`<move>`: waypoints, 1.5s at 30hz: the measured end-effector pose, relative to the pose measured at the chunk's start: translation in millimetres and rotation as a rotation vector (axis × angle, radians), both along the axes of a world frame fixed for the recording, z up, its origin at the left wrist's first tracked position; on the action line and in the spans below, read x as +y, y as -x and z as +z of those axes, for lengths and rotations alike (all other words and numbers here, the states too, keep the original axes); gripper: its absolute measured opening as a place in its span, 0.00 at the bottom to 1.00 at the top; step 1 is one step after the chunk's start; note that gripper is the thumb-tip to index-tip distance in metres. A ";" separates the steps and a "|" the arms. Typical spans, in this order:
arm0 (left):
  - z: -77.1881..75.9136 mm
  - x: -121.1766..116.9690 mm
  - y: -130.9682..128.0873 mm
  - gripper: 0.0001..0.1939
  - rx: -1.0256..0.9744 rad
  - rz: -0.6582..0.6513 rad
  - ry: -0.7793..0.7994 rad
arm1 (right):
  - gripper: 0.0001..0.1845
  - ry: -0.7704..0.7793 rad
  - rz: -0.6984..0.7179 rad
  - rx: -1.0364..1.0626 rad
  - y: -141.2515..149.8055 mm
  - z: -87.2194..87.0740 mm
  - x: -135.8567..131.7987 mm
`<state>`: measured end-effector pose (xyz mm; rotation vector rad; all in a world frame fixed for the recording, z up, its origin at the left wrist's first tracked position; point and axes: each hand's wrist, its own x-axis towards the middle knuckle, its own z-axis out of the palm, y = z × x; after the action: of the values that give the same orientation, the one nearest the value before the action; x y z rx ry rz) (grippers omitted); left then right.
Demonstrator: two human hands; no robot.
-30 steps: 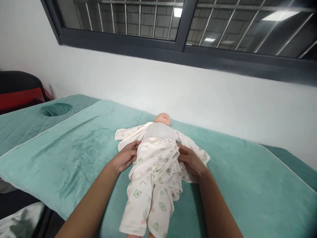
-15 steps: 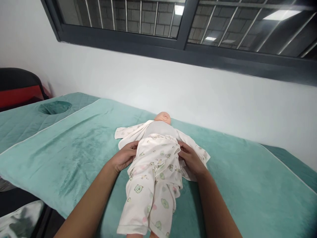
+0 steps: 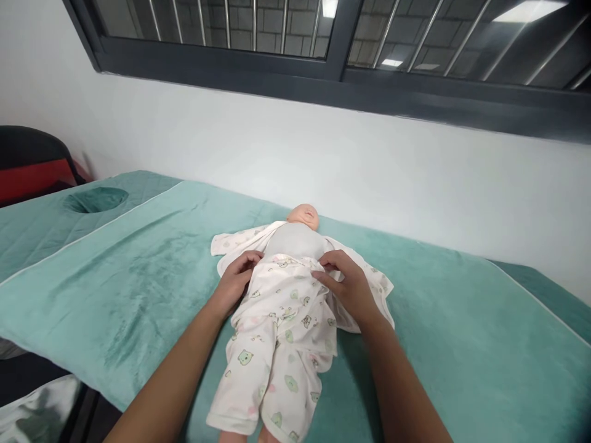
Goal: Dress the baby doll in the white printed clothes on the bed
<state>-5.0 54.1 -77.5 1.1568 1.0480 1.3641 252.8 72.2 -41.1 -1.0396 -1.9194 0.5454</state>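
A baby doll (image 3: 302, 217) lies on its back on the green towel (image 3: 138, 271), head toward the wall, grey torso bare. It wears white printed trousers (image 3: 277, 332), and an open white jacket (image 3: 231, 243) is spread under it. My left hand (image 3: 237, 278) grips the trousers' waistband at the doll's left side, fingers curled. At the other side of the waist, my right hand (image 3: 348, 284) pinches the waistband, fingers bent over the cloth.
The towel covers a padded green table (image 3: 37, 227) with a round face hole (image 3: 95, 200) at the left. A white wall and dark window frame (image 3: 341, 86) rise behind. A black and red chair (image 3: 32, 163) stands at the far left.
Both hands have slid up the doll's body, pulling the trousers' waistband higher toward the chest. The right hand moved inward onto the waist.
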 end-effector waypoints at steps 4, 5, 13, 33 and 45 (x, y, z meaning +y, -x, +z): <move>-3.4 4.4 1.8 0.04 0.054 -0.037 -0.070 | 0.08 -0.020 -0.065 -0.110 6.5 2.1 0.4; -2.5 5.5 1.7 0.06 0.103 -0.035 -0.076 | 0.10 0.000 -0.079 -0.105 9.0 1.6 3.4; 11.1 21.2 -2.0 0.18 0.439 -0.032 -0.224 | 0.18 0.510 0.009 0.278 13.4 -9.2 41.1; 25.1 37.1 -19.0 0.07 0.372 0.104 -0.277 | 0.16 0.581 0.156 0.366 -25.9 -15.8 27.6; 27.0 42.4 -32.1 0.04 0.473 0.188 -0.213 | 0.16 0.460 0.058 0.162 -2.0 7.8 25.9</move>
<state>27.1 96.5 -50.5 1.6243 1.3969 1.4061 254.8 98.2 -33.3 -1.1830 -1.7226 1.1067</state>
